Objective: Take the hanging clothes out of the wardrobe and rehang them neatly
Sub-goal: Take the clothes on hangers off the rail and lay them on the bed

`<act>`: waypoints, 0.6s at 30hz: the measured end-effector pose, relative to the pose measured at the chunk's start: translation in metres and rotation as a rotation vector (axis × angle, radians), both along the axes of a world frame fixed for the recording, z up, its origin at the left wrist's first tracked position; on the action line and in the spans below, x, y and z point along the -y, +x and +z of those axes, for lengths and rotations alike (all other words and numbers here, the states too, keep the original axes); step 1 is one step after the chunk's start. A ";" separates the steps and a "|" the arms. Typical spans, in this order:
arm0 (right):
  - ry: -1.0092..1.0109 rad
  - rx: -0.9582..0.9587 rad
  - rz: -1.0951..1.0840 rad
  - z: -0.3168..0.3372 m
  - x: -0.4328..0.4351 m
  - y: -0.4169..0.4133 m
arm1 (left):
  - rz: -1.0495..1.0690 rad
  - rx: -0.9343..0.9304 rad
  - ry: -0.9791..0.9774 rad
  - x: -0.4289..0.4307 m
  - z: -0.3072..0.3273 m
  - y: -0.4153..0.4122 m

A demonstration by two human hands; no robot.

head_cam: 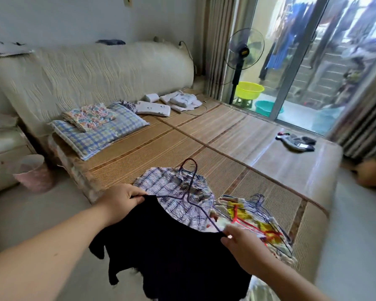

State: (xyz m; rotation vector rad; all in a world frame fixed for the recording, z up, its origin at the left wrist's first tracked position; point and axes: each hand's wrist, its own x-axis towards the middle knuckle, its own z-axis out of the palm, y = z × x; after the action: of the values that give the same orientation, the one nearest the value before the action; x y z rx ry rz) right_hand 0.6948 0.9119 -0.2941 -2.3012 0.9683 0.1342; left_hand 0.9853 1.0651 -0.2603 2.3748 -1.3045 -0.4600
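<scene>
A black garment (174, 246) hangs over the near edge of the bed. My left hand (122, 198) pinches its upper left edge and my right hand (241, 242) pinches its upper right edge, holding it spread. Behind it on the bamboo mat (237, 146) lies a plaid shirt (178, 192) on a thin purple wire hanger (190, 168). To the right lies a patterned yellow and red garment (254, 222) with several wire hangers (258, 200). No wardrobe is in view.
A checked pillow (100, 133) with a floral cloth on it and several folded white items (178, 101) lie by the headboard. Socks (295, 142) lie at the far right of the mat. A standing fan (241, 53) and basins (248, 90) are by the glass door. A pink bin (30, 172) stands left.
</scene>
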 end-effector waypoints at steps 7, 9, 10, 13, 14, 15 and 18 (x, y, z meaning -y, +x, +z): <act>0.060 -0.025 -0.259 -0.016 0.061 -0.091 | -0.140 -0.099 0.023 0.098 -0.033 -0.076; 0.058 -0.032 -0.323 -0.022 0.072 -0.106 | -0.166 -0.135 0.021 0.122 -0.039 -0.088; 0.050 -0.035 -0.353 -0.025 0.078 -0.112 | -0.174 -0.141 0.026 0.135 -0.042 -0.093; 0.029 -0.036 -0.439 -0.032 0.094 -0.125 | -0.216 -0.132 0.022 0.174 -0.053 -0.102; 0.026 -0.043 -0.462 -0.034 0.100 -0.127 | -0.234 -0.142 0.023 0.185 -0.056 -0.104; 0.026 -0.047 -0.497 -0.038 0.107 -0.129 | -0.254 -0.153 0.025 0.200 -0.060 -0.104; 0.022 -0.044 -0.599 -0.045 0.133 -0.128 | -0.298 -0.192 0.048 0.248 -0.073 -0.098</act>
State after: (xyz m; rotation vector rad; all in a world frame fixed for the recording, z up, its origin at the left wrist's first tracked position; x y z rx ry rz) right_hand 0.5665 0.7791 -0.3394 -1.8987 1.6180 -0.0565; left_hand 0.8876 0.8174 -0.3333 2.1162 -1.5747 -0.7927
